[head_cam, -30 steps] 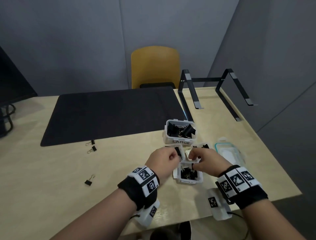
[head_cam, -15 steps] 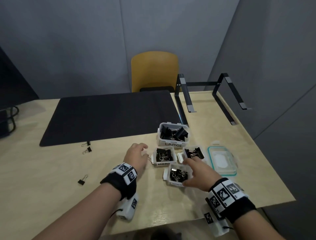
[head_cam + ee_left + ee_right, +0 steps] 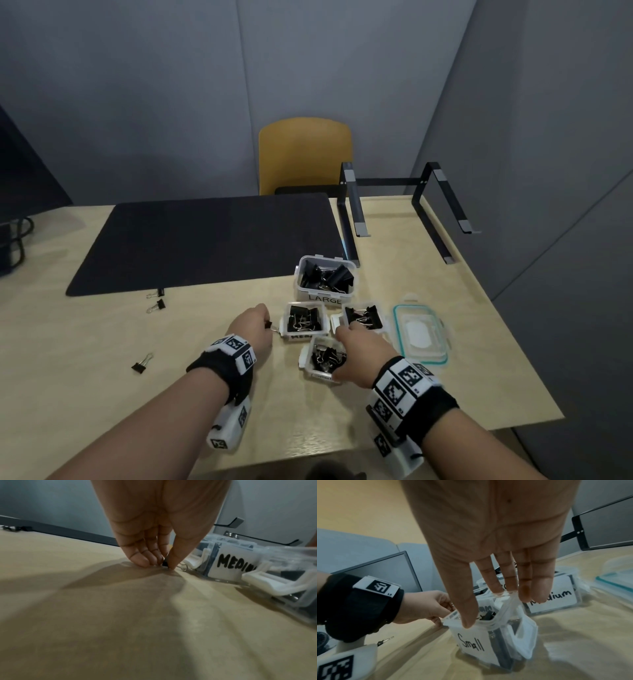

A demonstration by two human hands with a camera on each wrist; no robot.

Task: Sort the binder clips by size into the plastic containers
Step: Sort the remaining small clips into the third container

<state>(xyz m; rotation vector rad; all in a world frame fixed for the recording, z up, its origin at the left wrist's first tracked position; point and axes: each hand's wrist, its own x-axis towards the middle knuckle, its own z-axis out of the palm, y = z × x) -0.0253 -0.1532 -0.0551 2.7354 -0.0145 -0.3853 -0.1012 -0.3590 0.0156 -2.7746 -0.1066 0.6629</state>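
My left hand (image 3: 265,323) pinches a small black binder clip (image 3: 271,326) lying on the table just left of a container labelled MEDIUM (image 3: 303,320). In the left wrist view, thumb and fingers (image 3: 165,564) close on that clip (image 3: 164,562) at the table surface. My right hand (image 3: 356,349) spans the container labelled Small (image 3: 471,642) from above, thumb on its near rim and fingertips (image 3: 498,588) on its far rim. The LARGE container (image 3: 325,281) and a second medium container (image 3: 364,317) hold black clips.
Three loose clips lie on the table to the left (image 3: 159,293), (image 3: 157,305), (image 3: 140,365). A teal-rimmed lid (image 3: 419,334) lies right of the containers. A black mat (image 3: 205,240) and a black metal stand (image 3: 404,212) sit behind them.
My hands separated from above the containers. The left one moved to the table beside the medium container and now pinches a small clip. The right one settled on the small container.
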